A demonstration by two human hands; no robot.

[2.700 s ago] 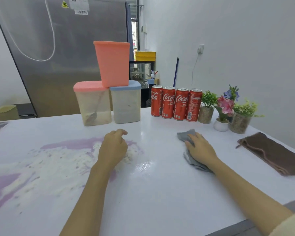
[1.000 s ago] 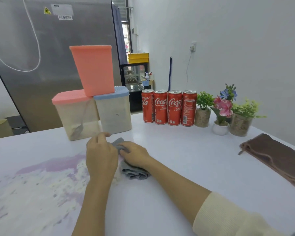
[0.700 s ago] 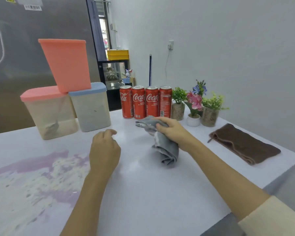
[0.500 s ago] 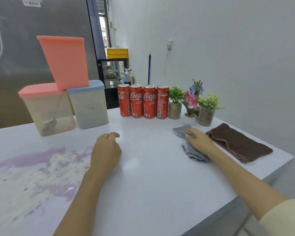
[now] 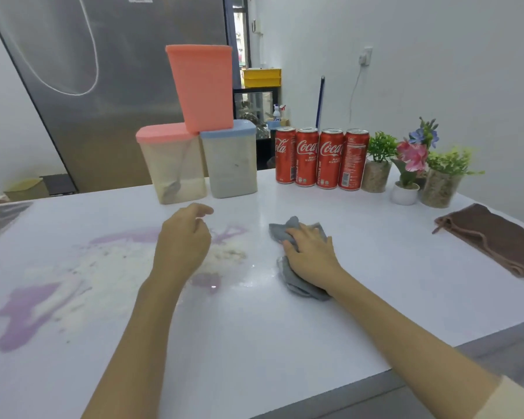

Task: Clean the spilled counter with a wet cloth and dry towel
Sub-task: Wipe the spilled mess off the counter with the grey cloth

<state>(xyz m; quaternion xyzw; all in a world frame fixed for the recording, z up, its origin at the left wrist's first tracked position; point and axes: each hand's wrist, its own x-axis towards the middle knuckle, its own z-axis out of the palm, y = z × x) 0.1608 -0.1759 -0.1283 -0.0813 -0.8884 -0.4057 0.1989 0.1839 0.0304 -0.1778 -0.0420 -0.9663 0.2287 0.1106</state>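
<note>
Right hand (image 5: pixel 310 255) presses flat on crumpled grey wet cloth (image 5: pixel 300 261) — poised for wiping purple-and-white spill (image 5: pixel 73 279) at nine o'clock; left hand (image 5: pixel 183 243) hovers loosely curled, empty.

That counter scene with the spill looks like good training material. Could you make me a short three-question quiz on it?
1. True or false: the brown towel is in the person's left hand.
2. How many red cans stand in the row?
3. What lies under the right hand? A) grey cloth B) sponge C) paper napkin

Key
1. False: it lies untouched at the right of the counter.
2. Four.
3. A. The hand presses it down just right of the purple and white spill.
</note>
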